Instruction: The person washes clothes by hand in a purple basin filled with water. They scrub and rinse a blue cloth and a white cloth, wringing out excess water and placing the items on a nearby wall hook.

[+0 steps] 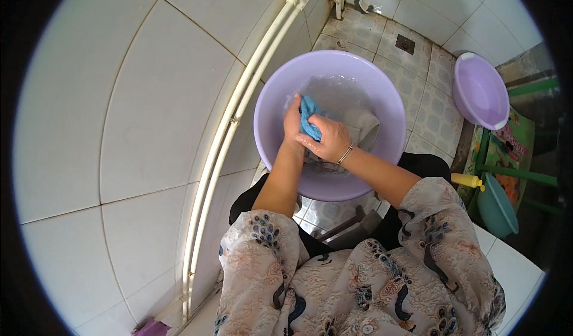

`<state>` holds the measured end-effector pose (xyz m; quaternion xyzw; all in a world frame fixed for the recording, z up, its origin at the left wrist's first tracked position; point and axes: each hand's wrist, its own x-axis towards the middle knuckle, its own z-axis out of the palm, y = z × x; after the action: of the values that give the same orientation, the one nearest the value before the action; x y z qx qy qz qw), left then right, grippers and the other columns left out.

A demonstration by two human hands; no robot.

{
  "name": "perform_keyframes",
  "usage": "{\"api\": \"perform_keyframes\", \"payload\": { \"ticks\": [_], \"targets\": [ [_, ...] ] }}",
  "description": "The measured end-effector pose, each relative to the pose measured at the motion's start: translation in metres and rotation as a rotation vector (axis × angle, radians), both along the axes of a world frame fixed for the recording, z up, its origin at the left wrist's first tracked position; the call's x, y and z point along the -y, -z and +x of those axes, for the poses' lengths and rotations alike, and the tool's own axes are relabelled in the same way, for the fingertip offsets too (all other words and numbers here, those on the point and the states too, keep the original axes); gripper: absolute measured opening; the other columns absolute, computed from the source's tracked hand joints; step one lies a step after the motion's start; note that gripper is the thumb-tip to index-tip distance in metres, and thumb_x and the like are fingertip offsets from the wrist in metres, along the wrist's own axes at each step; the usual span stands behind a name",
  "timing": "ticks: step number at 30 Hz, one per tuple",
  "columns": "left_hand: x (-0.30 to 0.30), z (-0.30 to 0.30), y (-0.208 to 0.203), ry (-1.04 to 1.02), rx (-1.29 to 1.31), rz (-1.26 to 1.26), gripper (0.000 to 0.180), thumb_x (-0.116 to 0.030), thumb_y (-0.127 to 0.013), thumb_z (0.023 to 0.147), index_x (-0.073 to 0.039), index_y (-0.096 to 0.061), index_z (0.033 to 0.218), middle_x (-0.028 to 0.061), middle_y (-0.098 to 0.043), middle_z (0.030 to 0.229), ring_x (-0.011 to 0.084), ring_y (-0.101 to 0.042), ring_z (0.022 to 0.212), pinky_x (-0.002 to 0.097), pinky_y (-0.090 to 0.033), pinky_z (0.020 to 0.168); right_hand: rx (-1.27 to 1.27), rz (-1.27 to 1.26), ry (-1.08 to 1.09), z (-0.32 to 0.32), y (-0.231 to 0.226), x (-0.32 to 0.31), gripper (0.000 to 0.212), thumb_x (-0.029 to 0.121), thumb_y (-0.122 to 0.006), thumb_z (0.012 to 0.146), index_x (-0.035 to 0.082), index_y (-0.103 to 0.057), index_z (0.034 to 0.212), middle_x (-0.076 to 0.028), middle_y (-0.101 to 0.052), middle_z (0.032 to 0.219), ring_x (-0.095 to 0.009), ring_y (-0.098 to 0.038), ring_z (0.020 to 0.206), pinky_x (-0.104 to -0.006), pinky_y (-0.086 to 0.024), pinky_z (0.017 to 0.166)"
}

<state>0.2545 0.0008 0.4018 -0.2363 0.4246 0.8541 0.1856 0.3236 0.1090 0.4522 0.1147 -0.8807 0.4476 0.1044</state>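
Observation:
Both my hands meet over a large purple basin (270, 163) of cloudy water (334, 88). Between them is a wet, bunched blue cloth (308, 110). My left hand (292, 121) is closed against the cloth's left side. From the right, my right hand (329, 138) grips the same cloth, its fingers curled over it. A bracelet (344, 155) circles my right wrist. Beside my right hand, a whitish cloth (363, 127) lies partly in the water. More wet fabric shows under my wrists, its shape partly hidden.
White pipes (224, 127) run along the tiled wall at my left. A smaller purple basin (480, 91) leans at the right, near a green rack (525, 173). A yellow bottle (467, 181) and a teal basin (498, 207) are nearer. A drain (405, 44) lies in the far floor.

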Motion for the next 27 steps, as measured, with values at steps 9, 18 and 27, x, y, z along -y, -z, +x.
{"api": "perform_keyframes", "payload": {
  "ticks": [9, 18, 27],
  "targets": [
    [-0.021, 0.019, -0.02, 0.073, -0.131, -0.204, 0.046, -0.027, -0.052, 0.087, 0.009, -0.046, 0.115, 0.0137, -0.057, 0.1, 0.02, -0.055, 0.089, 0.0307, -0.047, 0.076, 0.452, 0.163, 0.278, -0.06, 0.024, -0.016, 0.044, 0.04, -0.042, 0.087, 0.001, -0.064, 0.082, -0.025, -0.061, 0.082, -0.041, -0.059, 0.078, -0.0444, -0.047, 0.074],
    [0.016, -0.009, 0.035, 0.23, -0.088, -0.57, 0.033, -0.001, -0.05, 0.081, 0.002, -0.05, 0.114, 0.0152, -0.059, 0.096, 0.0246, -0.06, 0.082, 0.0352, -0.052, 0.06, 0.32, 0.059, 0.232, -0.073, 0.123, -0.055, 0.034, 0.025, -0.059, 0.079, 0.005, -0.06, 0.107, -0.018, -0.063, 0.099, -0.033, -0.061, 0.087, -0.0369, -0.047, 0.08],
    [0.005, -0.015, 0.025, -0.014, 0.06, -0.175, 0.036, -0.019, -0.051, 0.088, -0.004, -0.046, 0.12, 0.0141, -0.057, 0.1, 0.0264, -0.059, 0.077, 0.0365, -0.05, 0.066, 0.177, -0.293, 0.113, -0.019, 0.01, 0.012, 0.02, 0.023, -0.061, 0.08, 0.006, -0.061, 0.091, -0.012, -0.062, 0.086, -0.025, -0.06, 0.074, -0.0367, -0.046, 0.069]
  ]
}}
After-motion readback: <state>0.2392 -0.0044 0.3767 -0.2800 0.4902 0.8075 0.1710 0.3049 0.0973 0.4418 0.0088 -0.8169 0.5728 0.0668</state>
